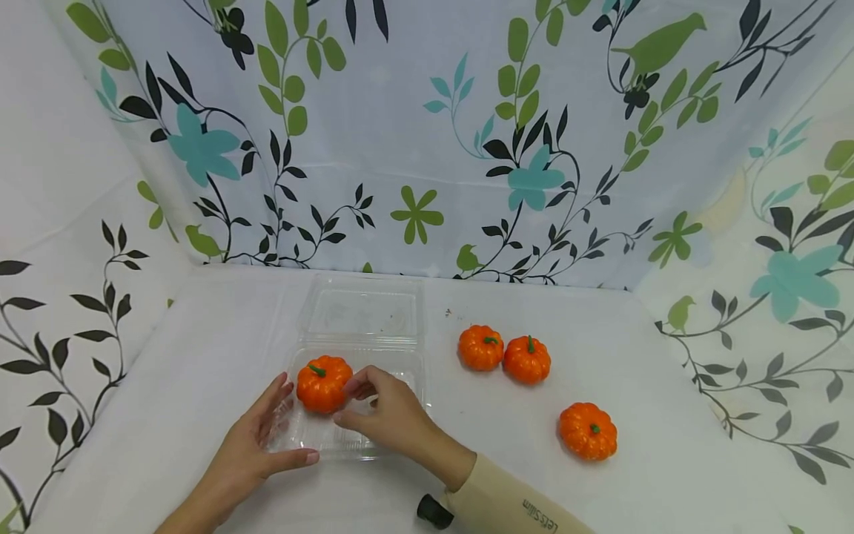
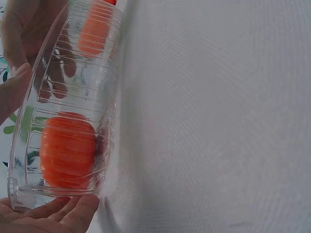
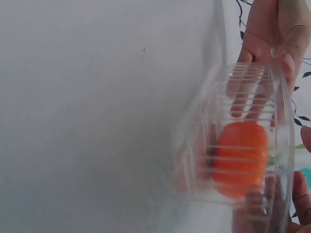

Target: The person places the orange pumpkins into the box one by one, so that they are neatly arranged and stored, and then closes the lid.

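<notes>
An orange toy pumpkin (image 1: 325, 384) with a green stem sits in the left part of a clear plastic clamshell box (image 1: 373, 437), its lid (image 1: 363, 311) folded back. My left hand (image 1: 250, 437) frames the box's front left corner, with straight fingers along the side wall and the thumb spread by the front edge. In the left wrist view those fingers (image 2: 73, 213) lie against the box's end. Over the box, my right hand (image 1: 390, 415) has its bent fingertips at the pumpkin's right side, thumb and index apart. Ribbed plastic blurs the pumpkin (image 3: 240, 158) in the right wrist view.
Two more toy pumpkins, one (image 1: 481, 348) beside another (image 1: 527, 360), stand right of the box. A third pumpkin (image 1: 588, 432) lies nearer the front right. Leaf-patterned cloth (image 1: 414, 178) rises behind the white table (image 1: 494, 445). A black cylinder (image 1: 434, 512) juts out by the right sleeve.
</notes>
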{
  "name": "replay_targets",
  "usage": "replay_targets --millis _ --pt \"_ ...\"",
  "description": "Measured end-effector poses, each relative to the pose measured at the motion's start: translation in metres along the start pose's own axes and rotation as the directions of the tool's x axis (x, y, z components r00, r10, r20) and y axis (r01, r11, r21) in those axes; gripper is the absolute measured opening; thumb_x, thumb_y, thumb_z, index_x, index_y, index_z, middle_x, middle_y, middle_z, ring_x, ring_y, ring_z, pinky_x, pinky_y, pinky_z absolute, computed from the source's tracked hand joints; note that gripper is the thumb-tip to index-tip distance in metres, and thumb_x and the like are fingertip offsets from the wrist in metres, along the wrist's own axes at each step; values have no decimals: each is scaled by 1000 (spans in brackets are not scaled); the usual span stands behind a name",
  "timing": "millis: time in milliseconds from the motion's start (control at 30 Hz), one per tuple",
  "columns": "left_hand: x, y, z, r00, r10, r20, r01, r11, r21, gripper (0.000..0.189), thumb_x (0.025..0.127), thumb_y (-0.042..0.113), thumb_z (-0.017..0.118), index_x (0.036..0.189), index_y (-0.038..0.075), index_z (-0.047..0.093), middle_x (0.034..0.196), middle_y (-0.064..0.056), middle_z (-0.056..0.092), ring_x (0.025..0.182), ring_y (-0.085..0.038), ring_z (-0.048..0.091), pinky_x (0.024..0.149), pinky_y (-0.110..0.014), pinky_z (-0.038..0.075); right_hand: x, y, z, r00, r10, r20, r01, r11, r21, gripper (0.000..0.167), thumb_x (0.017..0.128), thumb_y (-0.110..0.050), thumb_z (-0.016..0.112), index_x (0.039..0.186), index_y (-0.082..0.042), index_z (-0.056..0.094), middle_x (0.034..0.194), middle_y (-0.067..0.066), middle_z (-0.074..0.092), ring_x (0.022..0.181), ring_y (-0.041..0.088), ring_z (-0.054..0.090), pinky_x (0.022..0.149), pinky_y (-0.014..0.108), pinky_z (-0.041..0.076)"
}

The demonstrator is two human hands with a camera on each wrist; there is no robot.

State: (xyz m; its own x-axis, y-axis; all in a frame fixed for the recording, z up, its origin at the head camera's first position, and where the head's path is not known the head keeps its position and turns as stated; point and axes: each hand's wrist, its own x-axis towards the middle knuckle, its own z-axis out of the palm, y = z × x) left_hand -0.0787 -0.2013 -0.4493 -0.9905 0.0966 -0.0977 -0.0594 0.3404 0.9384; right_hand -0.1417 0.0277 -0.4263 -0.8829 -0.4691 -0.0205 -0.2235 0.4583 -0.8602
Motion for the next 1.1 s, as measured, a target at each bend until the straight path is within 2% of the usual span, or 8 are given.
replay_targets --millis 200,267,433,567,700,833,1000,1100 --pt "0 1 0 1000 -25 2 25 999 27 119 77 23 91 164 22 10 164 -17 25 148 -40 29 109 -25 31 -13 -5 -17 995 -84 -45 81 994 -67 38 87 -27 81 118 -20 61 116 -16 60 117 17 57 107 43 46" --pt "0 1 0 1000 -28 1 28 999 28 119 76 23 91 164 22 10 165 -17 25 148 -39 28 109 -22 31 -18 -5 -24 993 -94 -76 88 993 -75 39 86 -28 82 119 -23 61 118 -17 59 119 16 56 108 45 45" --pt "-1 -1 0 1000 -7 -3 7 1000 -5 120 75 19 91 164 21 11 165 -17 25 148 -38 28 101 -3 27 -33 -2 -48 974 -107 -200 98 994 -55 43 83 -28 85 119 -28 61 122 -17 58 121 14 52 108 48 44" --pt "-1 -2 0 1000 3 -2 -3 1000 -16 120 75 19 91 164 20 11 165 -17 25 148 -39 28 100 -1 27 -47 5 -69 936 -136 -325 131 991 -38 50 79 -22 88 121 -26 61 124 -15 58 122 11 50 108 44 44" --pt "0 -3 0 1000 -1 -3 1 1000 -16 120 75 19 91 164 21 11 165 -16 25 148 -38 27 100 -2 27 -60 18 -89 898 -150 -414 145 988 -44 57 77 -24 91 125 -27 59 129 -12 54 124 13 50 108 43 45" --pt "0 -4 0 1000 -7 -6 7 1000 -14 120 75 20 91 164 22 11 165 -15 24 149 -37 27 100 -2 26 -72 30 -107 873 -123 -473 119 992 -39 64 76 -24 92 130 -22 57 135 -10 50 128 13 47 108 46 45" --pt "-1 -4 0 1000 -8 -9 8 1000 -23 119 75 19 91 164 21 12 165 -15 25 149 -36 27 100 -2 26 -89 42 -126 821 -100 -562 79 995 -62 68 76 -17 92 133 -15 56 143 -3 47 133 13 42 111 51 41" --pt "-1 -4 0 1000 -14 -6 14 1000 -20 119 75 20 91 164 20 12 165 -15 24 149 -36 28 101 -2 26 -102 50 -137 790 -79 -608 32 996 -87 72 76 -14 91 138 -15 54 146 -2 43 132 13 43 112 40 42"
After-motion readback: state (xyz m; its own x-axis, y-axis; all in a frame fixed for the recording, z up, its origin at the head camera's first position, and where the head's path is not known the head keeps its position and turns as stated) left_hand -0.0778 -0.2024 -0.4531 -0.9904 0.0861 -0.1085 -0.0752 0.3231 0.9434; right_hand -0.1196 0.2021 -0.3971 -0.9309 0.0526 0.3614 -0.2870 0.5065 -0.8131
